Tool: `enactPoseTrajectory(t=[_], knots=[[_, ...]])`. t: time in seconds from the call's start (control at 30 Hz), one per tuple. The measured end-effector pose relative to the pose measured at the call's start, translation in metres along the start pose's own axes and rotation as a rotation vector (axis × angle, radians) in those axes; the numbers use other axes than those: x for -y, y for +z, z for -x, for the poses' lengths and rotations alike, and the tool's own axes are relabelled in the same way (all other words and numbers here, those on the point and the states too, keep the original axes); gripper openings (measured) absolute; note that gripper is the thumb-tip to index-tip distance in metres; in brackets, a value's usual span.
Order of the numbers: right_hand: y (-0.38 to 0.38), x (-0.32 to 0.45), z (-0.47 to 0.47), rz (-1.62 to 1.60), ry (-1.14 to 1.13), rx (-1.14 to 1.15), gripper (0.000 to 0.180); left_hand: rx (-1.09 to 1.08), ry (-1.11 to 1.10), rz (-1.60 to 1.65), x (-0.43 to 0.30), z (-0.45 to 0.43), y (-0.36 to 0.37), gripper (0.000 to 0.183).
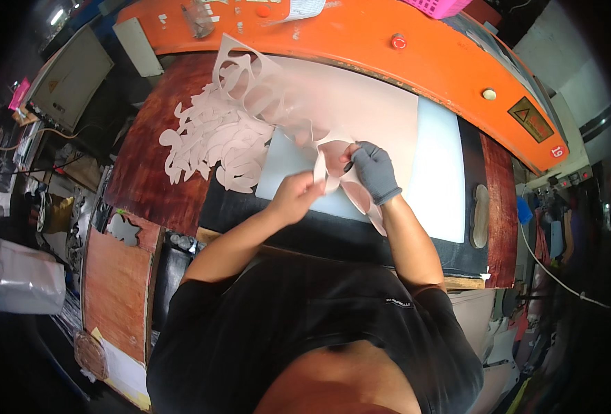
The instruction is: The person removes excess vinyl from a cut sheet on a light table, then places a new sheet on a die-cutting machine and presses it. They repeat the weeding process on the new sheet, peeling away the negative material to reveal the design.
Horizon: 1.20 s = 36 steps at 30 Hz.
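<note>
My right hand, in a grey glove with bare fingertips, grips a strip of pale pink sheet full of oval holes. The strip runs up and left as a blurred, lifted web. A small dark spot shows at the right fingertips; I cannot tell what it is. My bare left hand pinches thin pale pink cut pieces beside the strip. Left of the hands lies a heap of loose oval cut pieces. Beneath the web a larger pale pink sheet lies flat on a white board.
An orange machine beam with a red stop button crosses behind the work. A black pad lies under the white board. A shoe-sole-shaped metal cutting die stands at the right. Another wavy die sits on the left wooden side table.
</note>
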State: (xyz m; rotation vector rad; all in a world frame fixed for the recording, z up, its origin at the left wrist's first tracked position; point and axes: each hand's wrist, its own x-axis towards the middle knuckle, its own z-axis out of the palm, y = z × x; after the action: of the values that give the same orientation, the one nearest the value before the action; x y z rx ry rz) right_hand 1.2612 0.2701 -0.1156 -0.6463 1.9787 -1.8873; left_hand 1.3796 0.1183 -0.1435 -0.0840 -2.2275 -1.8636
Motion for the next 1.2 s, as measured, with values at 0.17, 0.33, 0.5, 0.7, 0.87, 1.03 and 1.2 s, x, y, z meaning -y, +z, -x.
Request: enactPoseTrajectory(t=[0.17,0.33,0.5,0.7,0.87,1.03,1.2], knots=[[-0.008,0.000,-0.003,-0.120,0.098,0.031,0.018,0.011,0.249,-0.153,-0.011,0.034,-0.015,0.015],[-0.004,-0.002,-0.013,0.053,0.138,-0.085,0.021,0.124,0.386,-0.285,-0.005,0.022,-0.013,0.012],[-0.016,0.015,-0.021,0.135,0.051,-0.079,0.022,-0.085,-0.137,0.392,0.028,-0.013,-0.002,0.019],[-0.001,0.025,-0.015,0.168,0.024,0.116,0.018,0.104,-0.383,0.673,0.033,-0.021,0.010,0.028],[0.013,0.023,-0.010,0.627,-0.057,0.131,0.023,0.170,-0.169,0.420,0.035,-0.026,0.013,0.029],[-0.001,0.006,-0.030,0.730,-0.033,0.025,0.026,0.132,-0.229,0.337,0.041,-0.013,0.003,0.027],[-0.032,0.004,-0.052,0.665,-0.013,-0.084,0.016,0.222,-0.022,0.028,0.023,0.034,-0.011,0.020]])
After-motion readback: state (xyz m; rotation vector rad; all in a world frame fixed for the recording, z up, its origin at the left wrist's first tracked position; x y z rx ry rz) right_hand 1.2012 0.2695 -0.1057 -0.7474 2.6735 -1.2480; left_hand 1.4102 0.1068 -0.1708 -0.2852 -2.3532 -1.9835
